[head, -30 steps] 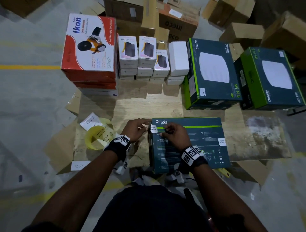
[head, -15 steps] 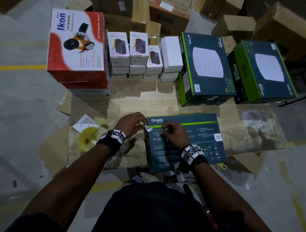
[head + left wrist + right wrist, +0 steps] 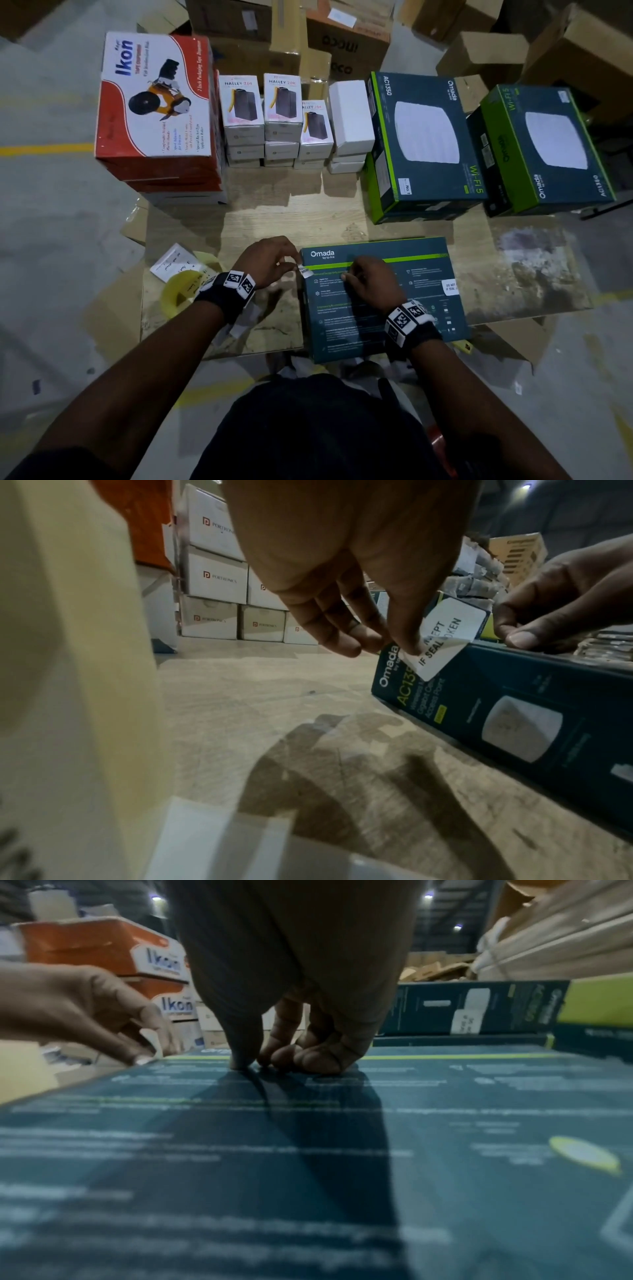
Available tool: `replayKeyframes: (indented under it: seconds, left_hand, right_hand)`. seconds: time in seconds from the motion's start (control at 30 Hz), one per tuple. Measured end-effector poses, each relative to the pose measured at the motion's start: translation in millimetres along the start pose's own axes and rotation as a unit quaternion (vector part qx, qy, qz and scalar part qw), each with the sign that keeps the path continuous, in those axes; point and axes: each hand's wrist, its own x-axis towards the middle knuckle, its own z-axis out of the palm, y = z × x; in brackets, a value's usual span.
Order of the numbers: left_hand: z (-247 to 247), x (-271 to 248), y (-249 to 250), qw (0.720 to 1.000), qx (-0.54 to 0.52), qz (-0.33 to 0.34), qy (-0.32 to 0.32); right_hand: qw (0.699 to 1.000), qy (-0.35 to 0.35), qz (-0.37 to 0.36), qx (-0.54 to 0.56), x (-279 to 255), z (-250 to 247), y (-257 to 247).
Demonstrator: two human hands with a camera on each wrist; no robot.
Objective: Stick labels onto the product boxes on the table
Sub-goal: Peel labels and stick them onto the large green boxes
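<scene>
Left hand pinches a white seal label between thumb and fingertips; grip clamped on the label's edge. Label reads partly "IF SEAL", bent over the top left edge of the dark teal Omada box, part on the top face, part hanging down the side; lower part looks not yet pressed flat.

Right hand sits just right of that grip, on the box's top face. Its fingers are curled under, tips and thumb pressing down on the cardboard, holding nothing.

The box lies flat on the desk, near the front edge. A second white label sits at its far right edge, well away from both hands.

Left of the left wrist: a yellow tape roll with paper slips. Beyond the hands: red Ikon boxes, small white boxes, two more Omada boxes.
</scene>
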Motion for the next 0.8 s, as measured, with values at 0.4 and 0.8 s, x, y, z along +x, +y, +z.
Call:
replayKeyframes:
  seconds: [0.4,0.8]
  left_hand:
    - [-26,2,6,0.998,-0.016,-0.018,-0.051]
    - [-34,-11,68,0.978,-0.193,-0.065,-0.041]
  right_hand:
    - [0.999,-0.016,-0.017,-0.041,-6,6,6]
    - [0.936,-0.089,0.02,0.34,5,-28,-62]
